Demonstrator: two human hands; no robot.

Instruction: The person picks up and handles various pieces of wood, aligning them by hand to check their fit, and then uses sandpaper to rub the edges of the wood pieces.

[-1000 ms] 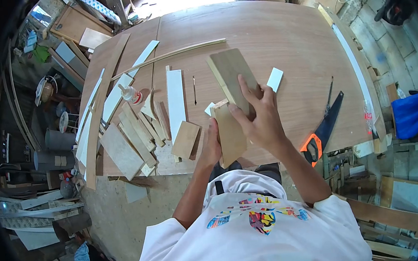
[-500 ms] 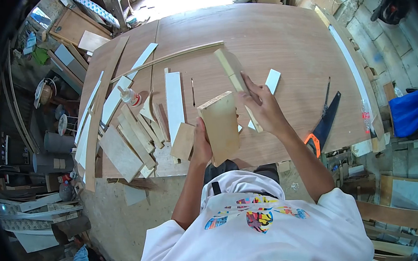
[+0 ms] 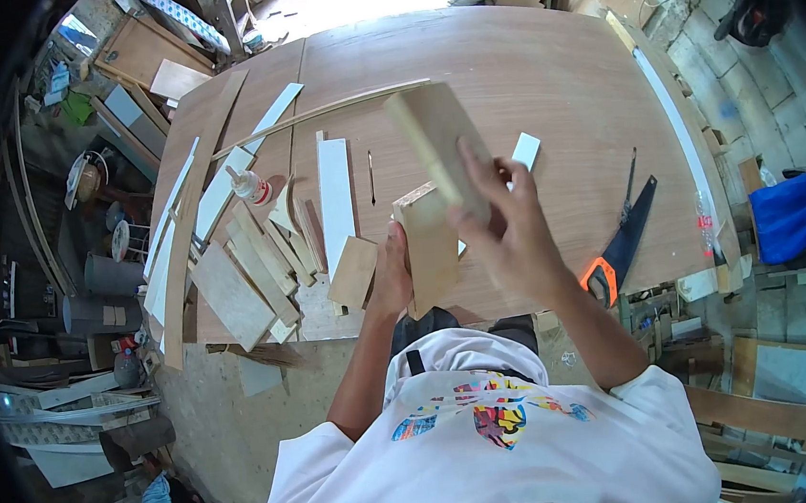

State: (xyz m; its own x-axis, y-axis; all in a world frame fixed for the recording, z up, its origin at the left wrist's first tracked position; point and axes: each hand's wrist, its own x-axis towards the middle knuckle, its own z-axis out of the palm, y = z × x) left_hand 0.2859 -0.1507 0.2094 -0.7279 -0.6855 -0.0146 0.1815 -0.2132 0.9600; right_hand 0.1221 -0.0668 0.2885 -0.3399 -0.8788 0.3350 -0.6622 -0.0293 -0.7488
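My left hand (image 3: 393, 270) grips the left side of a pale wooden block (image 3: 432, 254), held upright near the table's front edge. My right hand (image 3: 507, 218) is closed on a second wooden board (image 3: 441, 143), which is tilted and partly blurred. The lower end of this board is in front of the block's upper right part; whether they touch I cannot tell. Left of my left hand lies a small plywood piece (image 3: 354, 273). A white strip (image 3: 336, 200) is just behind that piece.
A handsaw with an orange handle (image 3: 600, 277) lies at the right of the brown table (image 3: 540, 67). A glue bottle (image 3: 252, 186) stands among wood offcuts (image 3: 234, 290) at the left. A thin dark tool (image 3: 372, 178) lies mid-table.
The board in my right hand has moved left and turned to show more of its broad face, now overlapping the block. The block in my left hand has turned slightly.
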